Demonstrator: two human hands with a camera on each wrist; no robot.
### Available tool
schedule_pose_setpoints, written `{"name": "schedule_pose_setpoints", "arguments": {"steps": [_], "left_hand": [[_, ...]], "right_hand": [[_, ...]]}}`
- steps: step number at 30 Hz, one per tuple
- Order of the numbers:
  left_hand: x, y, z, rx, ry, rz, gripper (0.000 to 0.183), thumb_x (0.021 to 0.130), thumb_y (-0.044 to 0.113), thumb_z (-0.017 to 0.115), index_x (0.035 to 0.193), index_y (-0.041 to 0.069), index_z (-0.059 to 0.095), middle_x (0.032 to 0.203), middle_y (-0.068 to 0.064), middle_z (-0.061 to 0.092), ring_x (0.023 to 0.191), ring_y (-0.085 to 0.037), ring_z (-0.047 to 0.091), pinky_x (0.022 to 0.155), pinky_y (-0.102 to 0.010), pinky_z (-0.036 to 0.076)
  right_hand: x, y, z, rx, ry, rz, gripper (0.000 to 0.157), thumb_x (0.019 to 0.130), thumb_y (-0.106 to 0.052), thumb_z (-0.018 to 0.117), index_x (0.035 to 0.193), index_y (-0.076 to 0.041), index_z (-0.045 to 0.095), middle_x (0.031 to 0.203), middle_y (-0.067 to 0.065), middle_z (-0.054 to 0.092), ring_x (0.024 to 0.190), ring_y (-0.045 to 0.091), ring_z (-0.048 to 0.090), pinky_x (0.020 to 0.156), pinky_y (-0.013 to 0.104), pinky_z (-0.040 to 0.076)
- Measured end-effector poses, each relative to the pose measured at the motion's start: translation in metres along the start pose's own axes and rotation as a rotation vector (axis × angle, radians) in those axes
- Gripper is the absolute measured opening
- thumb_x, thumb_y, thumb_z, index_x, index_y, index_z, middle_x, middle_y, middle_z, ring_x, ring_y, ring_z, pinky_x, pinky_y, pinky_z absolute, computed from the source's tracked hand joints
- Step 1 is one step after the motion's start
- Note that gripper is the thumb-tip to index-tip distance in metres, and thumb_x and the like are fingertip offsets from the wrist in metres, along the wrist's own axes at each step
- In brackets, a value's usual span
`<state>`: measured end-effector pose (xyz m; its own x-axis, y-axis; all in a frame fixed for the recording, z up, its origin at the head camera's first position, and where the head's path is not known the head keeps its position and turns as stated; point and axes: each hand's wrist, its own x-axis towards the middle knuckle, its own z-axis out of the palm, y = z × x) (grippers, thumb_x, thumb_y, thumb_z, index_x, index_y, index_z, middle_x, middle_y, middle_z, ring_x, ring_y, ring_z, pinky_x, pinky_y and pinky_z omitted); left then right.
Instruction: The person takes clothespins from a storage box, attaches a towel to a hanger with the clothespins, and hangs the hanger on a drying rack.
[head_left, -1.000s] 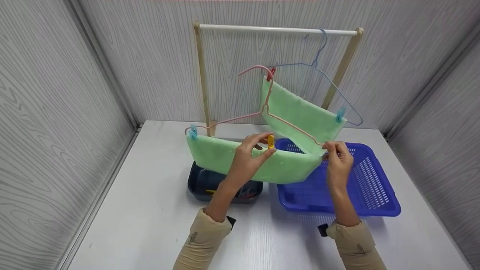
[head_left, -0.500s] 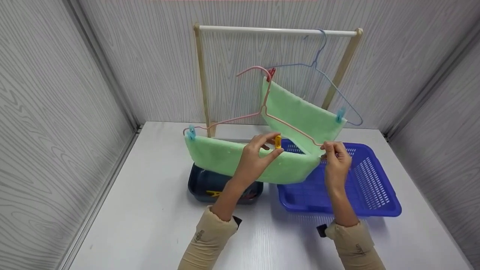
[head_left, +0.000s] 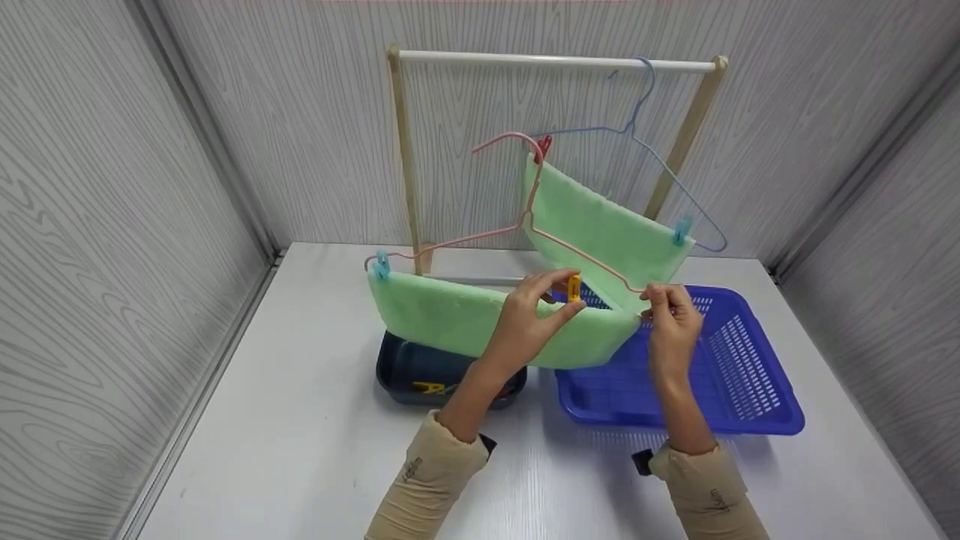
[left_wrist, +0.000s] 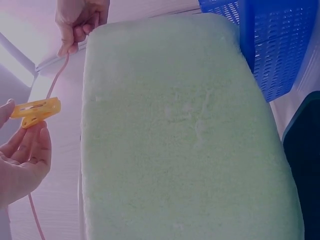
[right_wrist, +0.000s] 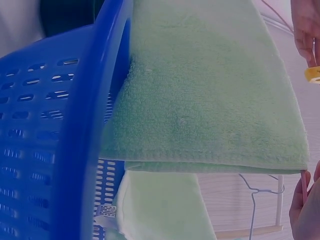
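My left hand (head_left: 521, 326) pinches a yellow clothespin (head_left: 574, 289) between thumb and fingers, just above the top edge of a folded green towel (head_left: 450, 311). That towel hangs along a pink wire hanger (head_left: 480, 236), fastened at its left end by a light-blue clothespin (head_left: 381, 265). At the right end, my right hand (head_left: 673, 330) grips the hanger's corner together with the towel's corner; the left wrist view shows the same right hand (left_wrist: 82, 22) from the side. The yellow clothespin (left_wrist: 37, 110) is apart from the towel there.
Behind, a second green towel (head_left: 600, 214) hangs from a blue hanger (head_left: 634, 131) on a white rod (head_left: 555, 58), held by red and blue clothespins. Below stand a blue basket (head_left: 784, 405) and a dark tray (head_left: 386, 375) with clothespins in it.
My left hand has moved to the right along the towel's top edge with the yellow clothespin, closer to my right hand. The hanger and its towel have shifted slightly left.
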<state>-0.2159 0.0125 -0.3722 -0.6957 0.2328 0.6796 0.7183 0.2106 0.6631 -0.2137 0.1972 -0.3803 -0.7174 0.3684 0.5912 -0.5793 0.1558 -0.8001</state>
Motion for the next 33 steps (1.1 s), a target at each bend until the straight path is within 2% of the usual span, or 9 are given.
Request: {"name": "schedule_pose_setpoints", "arguments": {"steps": [6, 11, 22, 33], "left_hand": [[0.002, 0.002, 0.008, 0.002, -0.021, -0.005, 0.04, 0.088, 0.024, 0.063, 0.121, 0.004, 0.057, 0.098, -0.004, 0.06, 0.092, -0.012, 0.054, 0.078, -0.022, 0.044], [0.003, 0.003, 0.016, 0.004, -0.025, -0.005, 0.039, 0.087, 0.024, 0.064, 0.12, 0.004, 0.058, 0.097, -0.004, 0.06, 0.089, -0.016, 0.054, 0.077, -0.022, 0.044], [0.002, 0.001, 0.035, -0.002, -0.001, 0.024, 0.04, 0.087, 0.023, 0.065, 0.12, 0.003, 0.058, 0.1, -0.004, 0.061, 0.09, -0.018, 0.055, 0.077, -0.02, 0.043], [-0.002, 0.001, 0.05, 0.023, 0.009, 0.038, 0.04, 0.086, 0.024, 0.065, 0.12, 0.005, 0.058, 0.111, -0.002, 0.06, 0.092, -0.009, 0.054, 0.077, -0.017, 0.044]], "right_hand": [[0.0, 0.001, 0.001, 0.013, -0.012, 0.001, 0.02, 0.092, 0.003, 0.051, 0.081, 0.02, 0.054, 0.075, 0.007, 0.054, 0.06, 0.014, 0.05, 0.056, 0.021, 0.044], [-0.001, 0.001, 0.001, 0.009, -0.011, 0.001, 0.02, 0.092, 0.004, 0.051, 0.08, 0.02, 0.054, 0.075, 0.007, 0.054, 0.061, 0.012, 0.05, 0.055, 0.021, 0.045], [-0.002, 0.001, 0.002, 0.006, -0.023, -0.015, 0.021, 0.092, 0.002, 0.051, 0.079, 0.019, 0.053, 0.076, 0.009, 0.054, 0.062, 0.011, 0.051, 0.057, 0.022, 0.045], [-0.005, 0.001, 0.003, 0.013, -0.036, -0.034, 0.021, 0.093, 0.004, 0.049, 0.081, 0.02, 0.054, 0.077, 0.007, 0.054, 0.066, 0.012, 0.05, 0.06, 0.023, 0.044]]}}
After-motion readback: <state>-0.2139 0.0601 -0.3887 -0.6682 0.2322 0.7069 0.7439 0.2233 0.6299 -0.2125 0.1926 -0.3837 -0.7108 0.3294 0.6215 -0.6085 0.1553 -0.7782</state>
